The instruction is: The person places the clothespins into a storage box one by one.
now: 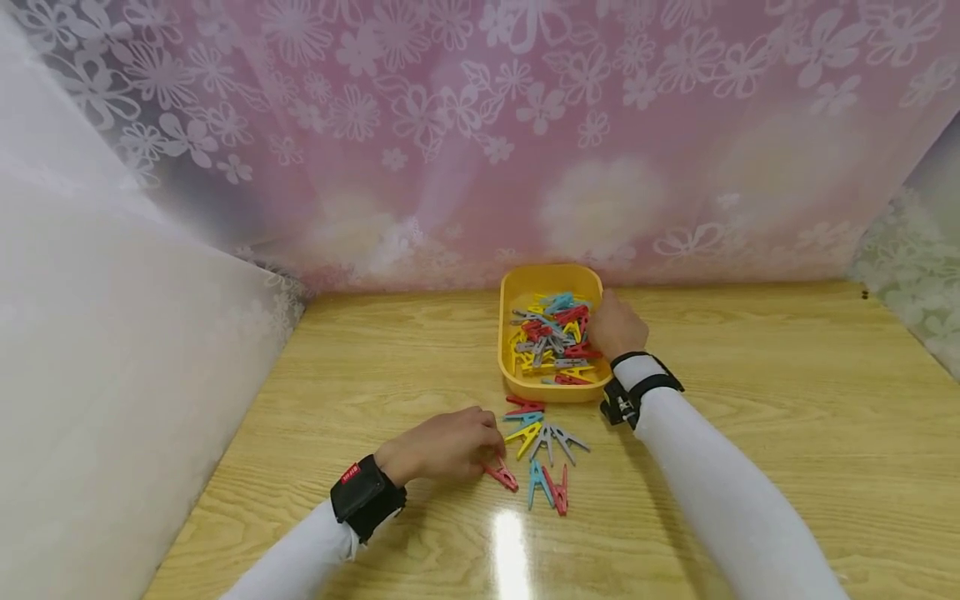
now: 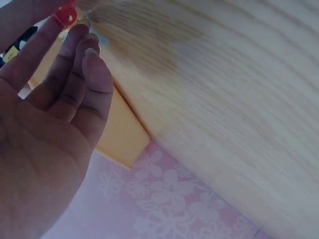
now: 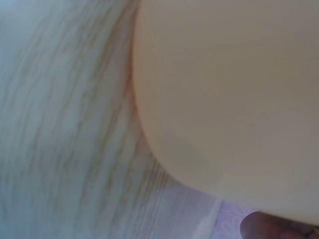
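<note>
My left hand is at the table's middle, its thumb and fingertips pinching a red clothespin. In the left wrist view, the red end of the clothespin shows at the fingertips. My right hand is at the right rim of a yellow plastic basket full of red, blue, yellow and grey clothespins. Its fingers are hidden at the rim, and I cannot tell what they hold. The basket's outer wall fills much of the right wrist view.
In front of the basket lie several loose clothespins: a red one, a yellow one, grey ones beside it, and a blue one next to another red one. The wooden table ends at a pink floral curtain.
</note>
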A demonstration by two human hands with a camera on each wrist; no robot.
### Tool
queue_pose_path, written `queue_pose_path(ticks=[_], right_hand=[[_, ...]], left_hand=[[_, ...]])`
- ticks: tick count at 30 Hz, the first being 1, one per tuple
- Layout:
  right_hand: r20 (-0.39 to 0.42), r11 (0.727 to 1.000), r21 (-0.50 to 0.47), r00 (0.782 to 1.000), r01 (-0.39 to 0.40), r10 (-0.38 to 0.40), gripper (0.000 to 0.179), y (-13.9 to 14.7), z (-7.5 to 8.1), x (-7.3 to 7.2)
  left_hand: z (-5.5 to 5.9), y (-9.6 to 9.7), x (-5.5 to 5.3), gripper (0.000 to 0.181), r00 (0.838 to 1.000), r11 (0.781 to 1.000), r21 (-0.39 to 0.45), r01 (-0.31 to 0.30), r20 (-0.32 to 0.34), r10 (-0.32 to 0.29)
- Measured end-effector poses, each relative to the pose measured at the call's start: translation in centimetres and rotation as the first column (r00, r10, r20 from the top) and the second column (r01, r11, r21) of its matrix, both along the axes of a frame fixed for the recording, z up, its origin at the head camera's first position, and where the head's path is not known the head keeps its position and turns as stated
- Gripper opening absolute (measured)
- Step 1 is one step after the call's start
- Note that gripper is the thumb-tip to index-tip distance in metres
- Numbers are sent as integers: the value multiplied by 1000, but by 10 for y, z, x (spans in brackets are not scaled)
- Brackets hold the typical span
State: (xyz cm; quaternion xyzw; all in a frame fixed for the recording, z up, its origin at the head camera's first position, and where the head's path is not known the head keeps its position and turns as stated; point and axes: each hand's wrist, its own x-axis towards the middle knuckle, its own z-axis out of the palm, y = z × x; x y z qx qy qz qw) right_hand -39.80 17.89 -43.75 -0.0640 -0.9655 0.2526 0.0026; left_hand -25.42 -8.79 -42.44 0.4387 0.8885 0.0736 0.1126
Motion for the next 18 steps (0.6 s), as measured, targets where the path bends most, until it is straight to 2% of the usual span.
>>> queue_pose_path(ticks=[4, 8, 14, 18], right_hand=[[2, 1000, 1, 1000, 5, -5, 29, 0, -1, -1], [10, 1000, 3, 1000, 14, -14, 28, 0, -1, -1], [15, 1000, -4, 1000, 17, -17, 30, 0, -1, 0], [5, 1000, 4, 1000, 16, -16, 30, -1, -2, -1]], left_hand=[[4, -7, -2, 15, 997, 998, 11, -66, 35, 66], [16, -14, -8, 17, 988, 990, 56, -128, 98, 122], [41, -19, -24, 19, 979, 973, 170, -158, 156, 132], [50, -16, -39, 23, 979, 949, 258, -181, 138, 149]])
